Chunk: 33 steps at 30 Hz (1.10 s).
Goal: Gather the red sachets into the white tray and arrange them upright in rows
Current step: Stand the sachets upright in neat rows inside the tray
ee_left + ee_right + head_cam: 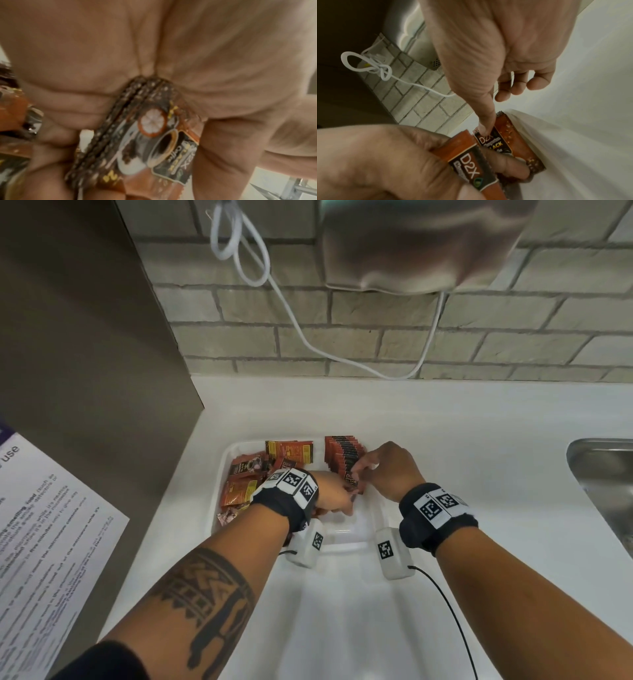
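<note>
A white tray [342, 546] sits on the white counter. Several red sachets [344, 455] stand upright in a row along its back right. More loose sachets [246, 481] lie piled at its left side. My left hand [334, 498] is over the tray's middle and grips a small bundle of sachets [145, 135], which also shows as the bundle [467, 166] in the right wrist view. My right hand [383, 470] is just right of it. Its thumb [485, 127] presses the top edge of the row's front sachet [506, 143], while its other fingers hang loosely curled and hold nothing. The tray wall [556, 148] runs beside the row.
A steel sink [603, 474] is set into the counter at the right. A white cable [308, 337] hangs down the brick wall from a metal unit [411, 244]. A brown panel [85, 337] with a printed notice [51, 542] bounds the left.
</note>
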Each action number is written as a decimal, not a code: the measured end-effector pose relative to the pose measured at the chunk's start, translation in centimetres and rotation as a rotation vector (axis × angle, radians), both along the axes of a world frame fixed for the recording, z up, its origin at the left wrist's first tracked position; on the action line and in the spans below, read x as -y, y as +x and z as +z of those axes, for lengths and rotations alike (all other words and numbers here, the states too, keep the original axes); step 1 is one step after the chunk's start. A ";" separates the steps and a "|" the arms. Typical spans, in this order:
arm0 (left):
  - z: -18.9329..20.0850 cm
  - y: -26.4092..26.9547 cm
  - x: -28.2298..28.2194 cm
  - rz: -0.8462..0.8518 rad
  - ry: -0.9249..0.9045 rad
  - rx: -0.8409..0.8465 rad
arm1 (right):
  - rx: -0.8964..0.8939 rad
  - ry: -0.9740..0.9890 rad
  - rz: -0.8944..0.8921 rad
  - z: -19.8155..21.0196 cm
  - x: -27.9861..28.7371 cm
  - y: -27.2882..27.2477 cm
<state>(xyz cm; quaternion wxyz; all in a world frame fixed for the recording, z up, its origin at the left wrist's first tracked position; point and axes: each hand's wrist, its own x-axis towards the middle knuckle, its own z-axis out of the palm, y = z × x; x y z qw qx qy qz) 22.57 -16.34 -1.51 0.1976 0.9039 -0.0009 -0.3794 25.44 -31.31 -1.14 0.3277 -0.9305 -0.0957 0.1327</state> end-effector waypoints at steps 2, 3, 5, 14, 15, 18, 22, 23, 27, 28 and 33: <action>-0.1 0.3 0.2 0.026 0.004 -0.004 | -0.001 0.006 0.009 0.0 0.1 0.0; -0.2 0.4 0.2 0.031 -0.003 -0.006 | 0.008 0.006 0.016 0.1 0.1 0.0; -0.5 0.6 0.2 0.025 -0.008 -0.013 | 0.025 0.004 0.023 0.4 0.1 -0.1; -0.5 0.5 0.0 0.027 -0.057 -0.026 | 0.016 0.080 0.022 0.9 0.2 -0.5; -0.3 0.4 0.0 0.029 -0.054 -0.025 | 0.017 0.084 0.020 1.0 0.2 -0.5; -0.1 0.3 -0.1 0.040 -0.062 -0.034 | 0.019 0.093 0.022 1.0 0.2 -0.5; 0.0 0.2 -0.1 0.083 -0.105 -0.046 | 0.029 0.072 0.019 0.7 0.3 -0.4; -0.1 0.2 -0.1 0.088 -0.112 -0.046 | 0.030 0.078 0.014 0.7 0.3 -0.4; -0.4 0.0 -0.4 0.118 -0.152 -0.032 | 0.043 0.089 0.007 0.7 0.5 -0.4; -0.5 0.0 -0.5 0.114 -0.158 -0.014 | 0.044 0.091 0.010 0.7 0.6 -0.4; 0.4 0.3 -0.7 -0.021 -0.152 -0.018 | 0.059 0.092 0.020 0.9 0.7 -0.6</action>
